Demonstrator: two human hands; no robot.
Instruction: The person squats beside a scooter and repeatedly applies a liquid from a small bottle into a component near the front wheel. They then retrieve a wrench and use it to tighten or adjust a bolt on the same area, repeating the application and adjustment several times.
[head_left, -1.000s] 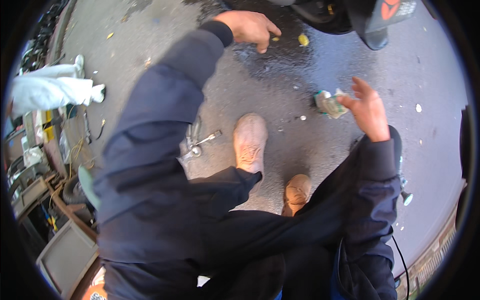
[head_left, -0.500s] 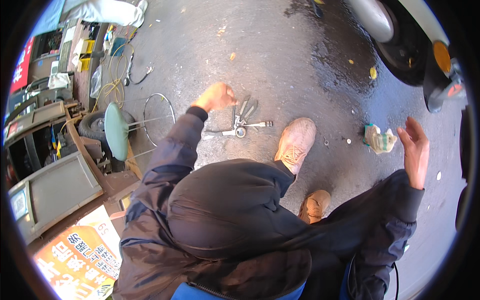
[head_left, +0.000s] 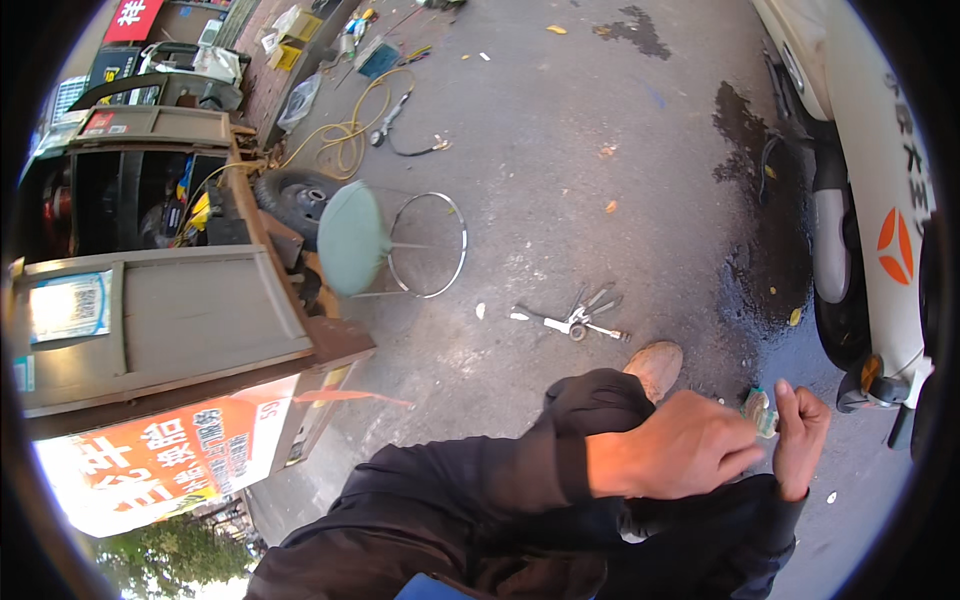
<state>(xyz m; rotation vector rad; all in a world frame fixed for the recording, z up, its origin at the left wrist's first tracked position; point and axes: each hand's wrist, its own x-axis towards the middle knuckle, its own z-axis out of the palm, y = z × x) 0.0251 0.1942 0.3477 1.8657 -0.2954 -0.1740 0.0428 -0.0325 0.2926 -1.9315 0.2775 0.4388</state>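
Observation:
My left hand (head_left: 690, 445) reaches across to the right, its fingers curled into a loose fist. Anything inside that fist is hidden from view. Just to its right, a small gap away, my right hand (head_left: 800, 440) is raised with the thumb up and the fingers folded; I cannot make out what it holds, if anything. Behind the hands, on the ground, lies a crumpled clear packet with green edges (head_left: 760, 411), partly covered. A cluster of metal hand tools (head_left: 578, 325) is spread on the pavement beyond my shoe (head_left: 655, 370).
A green round stool (head_left: 352, 240) with a metal ring base lies tipped at the left, beside a small tyre (head_left: 295, 203) and a wooden cart (head_left: 200, 310). A yellow hose (head_left: 350, 133) with an inflator gauge lies farther off. A white scooter (head_left: 880, 190) stands at right near wet pavement.
My left hand has moved from beside the tools to the right, close to my right hand. My right hand's fingers have folded. The view has shifted, showing more of the scooter and the cart.

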